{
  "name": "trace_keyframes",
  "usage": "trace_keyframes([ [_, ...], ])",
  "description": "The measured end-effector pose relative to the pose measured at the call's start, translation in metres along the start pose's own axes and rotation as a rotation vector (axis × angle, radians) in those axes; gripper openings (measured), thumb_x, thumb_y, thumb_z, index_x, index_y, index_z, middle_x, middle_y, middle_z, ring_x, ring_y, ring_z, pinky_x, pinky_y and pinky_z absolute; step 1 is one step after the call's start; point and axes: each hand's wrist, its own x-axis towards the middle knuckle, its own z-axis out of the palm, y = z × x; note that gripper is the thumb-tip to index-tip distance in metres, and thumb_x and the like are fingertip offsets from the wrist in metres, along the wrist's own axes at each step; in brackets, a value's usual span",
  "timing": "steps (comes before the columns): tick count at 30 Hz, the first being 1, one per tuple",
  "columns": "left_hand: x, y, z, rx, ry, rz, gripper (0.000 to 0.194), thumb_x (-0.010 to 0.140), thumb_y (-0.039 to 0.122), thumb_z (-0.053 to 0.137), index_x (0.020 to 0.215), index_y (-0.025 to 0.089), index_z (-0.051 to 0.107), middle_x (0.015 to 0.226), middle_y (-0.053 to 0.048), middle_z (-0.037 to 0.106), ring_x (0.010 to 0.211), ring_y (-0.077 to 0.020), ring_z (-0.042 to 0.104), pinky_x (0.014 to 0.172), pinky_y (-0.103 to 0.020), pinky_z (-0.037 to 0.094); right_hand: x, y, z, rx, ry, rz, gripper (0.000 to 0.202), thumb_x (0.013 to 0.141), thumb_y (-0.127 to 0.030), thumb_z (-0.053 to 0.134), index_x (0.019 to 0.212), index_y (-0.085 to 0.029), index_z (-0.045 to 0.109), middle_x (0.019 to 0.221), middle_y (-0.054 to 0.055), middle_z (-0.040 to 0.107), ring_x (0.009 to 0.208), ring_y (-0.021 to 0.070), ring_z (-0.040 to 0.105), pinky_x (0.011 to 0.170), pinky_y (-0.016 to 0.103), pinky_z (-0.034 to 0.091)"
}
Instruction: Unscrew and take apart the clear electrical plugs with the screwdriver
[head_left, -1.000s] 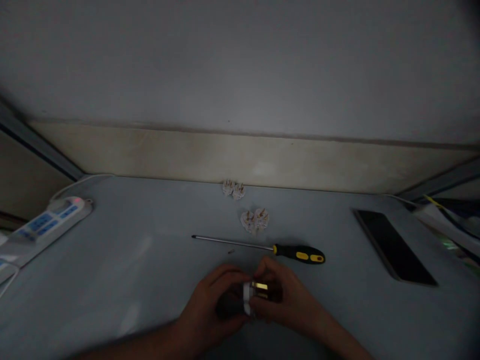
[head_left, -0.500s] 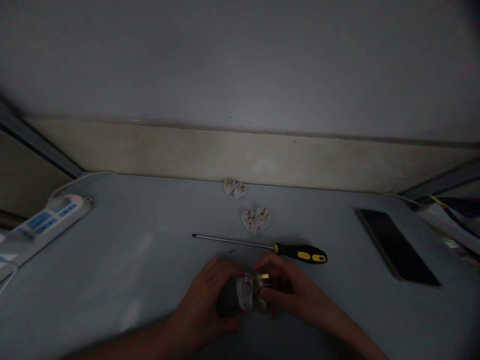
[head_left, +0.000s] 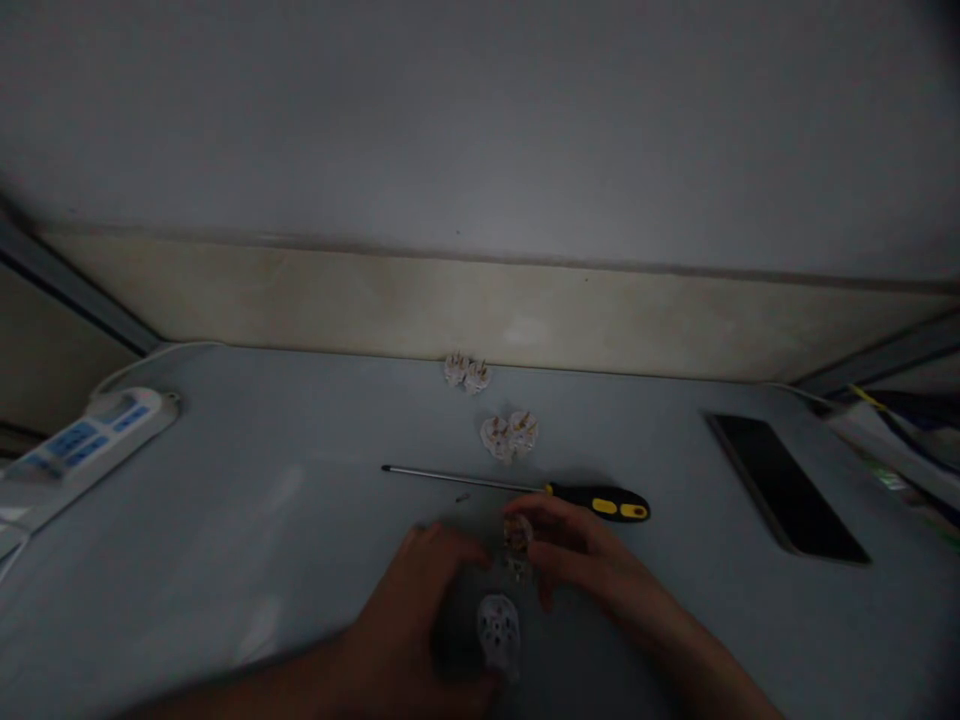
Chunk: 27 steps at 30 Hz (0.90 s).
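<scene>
My right hand (head_left: 585, 560) pinches a clear plug half (head_left: 517, 535) with metal parts in it between thumb and fingers. Below it is a whitish, oval plug cover (head_left: 499, 632) with several dark holes. My left hand (head_left: 420, 620) curves around the cover's left side, thumb and fingers spread apart; the thumb is near the cover's lower edge, and I cannot tell if it touches. Just beyond the hands lie a small screw (head_left: 462, 498) and a screwdriver (head_left: 600, 502) with a black and yellow handle, its shaft pointing left.
Two opened plugs with brass pins, a nearer one (head_left: 510, 435) and a farther one (head_left: 466, 372), lie toward the wall. A white power strip (head_left: 112, 440) is at the left. A dark phone (head_left: 784, 485) lies at the right, with papers (head_left: 885, 440) beyond it.
The plug parts held together between both hands have come apart. My right hand has moved slightly up with one half; the whitish cover now sits lower, and my left hand's fingers have spread.
</scene>
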Motion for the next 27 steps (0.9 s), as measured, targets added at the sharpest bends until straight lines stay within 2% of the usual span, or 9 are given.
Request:
trace_keyframes([
  [3,0.005,-0.005,0.000,-0.133,0.108,-0.059,0.060,0.066,0.014,0.073,0.118,0.027,0.047,0.106,-0.003,0.061,0.091,-0.0232,0.060,0.078,-0.034,0.049,0.000,0.002,0.005,0.077,0.005,-0.026,0.049,0.075,-0.041,0.076,0.116,-0.021,0.058,0.109,0.006,0.063,0.079,0.0125,0.062,0.058,0.022,0.054],
  [7,0.013,-0.009,-0.002,-0.179,0.100,-0.030,0.067,0.070,0.011,0.074,0.128,0.030,0.047,0.108,-0.003,0.064,0.089,-0.0212,0.062,0.076,-0.031,0.050,0.001,0.009,0.011,0.078,-0.073,-0.103,0.046,0.079,-0.031,0.074,0.121,-0.024,0.055,0.115,0.006,0.066,0.098,0.0151,0.066,0.082,0.027,0.054],
  [14,0.016,-0.011,-0.001,-0.161,0.208,0.066,0.053,0.070,0.012,0.078,0.116,0.028,0.060,0.095,-0.001,0.063,0.080,-0.0184,0.061,0.067,-0.027,0.050,-0.005,-0.001,0.020,0.003,-0.167,-0.140,0.048,0.087,-0.030,0.065,0.131,-0.028,0.045,0.125,0.006,0.063,0.116,0.0174,0.062,0.100,0.036,0.048],
  [17,0.016,-0.012,-0.001,-0.144,0.251,0.081,0.056,0.068,0.010,0.077,0.118,0.027,0.059,0.100,-0.003,0.065,0.086,-0.0206,0.063,0.072,-0.029,0.052,-0.011,-0.007,0.022,-0.126,-0.130,-0.146,0.045,0.094,-0.035,0.056,0.135,-0.028,0.041,0.133,0.008,0.057,0.123,0.0178,0.057,0.106,0.039,0.045],
  [20,0.016,-0.013,0.000,-0.130,0.265,0.071,0.058,0.066,0.008,0.076,0.119,0.027,0.058,0.102,-0.003,0.067,0.089,-0.0216,0.065,0.075,-0.030,0.053,-0.012,-0.004,0.020,-0.341,-0.007,-0.167,0.043,0.097,-0.039,0.048,0.137,-0.026,0.042,0.136,0.010,0.054,0.125,0.0198,0.055,0.109,0.043,0.044],
  [22,0.015,-0.014,0.001,-0.119,0.253,0.071,0.060,0.066,0.008,0.075,0.120,0.027,0.058,0.098,-0.002,0.067,0.083,-0.0203,0.065,0.071,-0.029,0.053,-0.011,0.000,0.018,-0.532,0.110,-0.255,0.039,0.098,-0.037,0.046,0.135,-0.025,0.045,0.131,0.011,0.056,0.117,0.0202,0.058,0.104,0.042,0.048],
  [24,0.014,-0.015,0.002,-0.102,0.231,0.080,0.060,0.067,0.009,0.074,0.121,0.027,0.058,0.091,-0.001,0.066,0.076,-0.0189,0.064,0.067,-0.028,0.052,-0.008,0.003,0.016,-0.701,0.188,-0.427,0.033,0.098,-0.029,0.045,0.130,-0.026,0.050,0.125,0.010,0.057,0.109,0.0182,0.060,0.097,0.038,0.052],
  [27,0.012,-0.016,0.004,-0.071,0.183,0.079,0.060,0.067,0.010,0.072,0.123,0.025,0.058,0.082,0.000,0.064,0.070,-0.0177,0.062,0.061,-0.026,0.050,-0.006,0.003,0.015,-0.866,0.171,-0.691,0.027,0.096,-0.016,0.046,0.116,-0.028,0.060,0.114,0.006,0.057,0.106,0.0148,0.058,0.091,0.028,0.052],
])
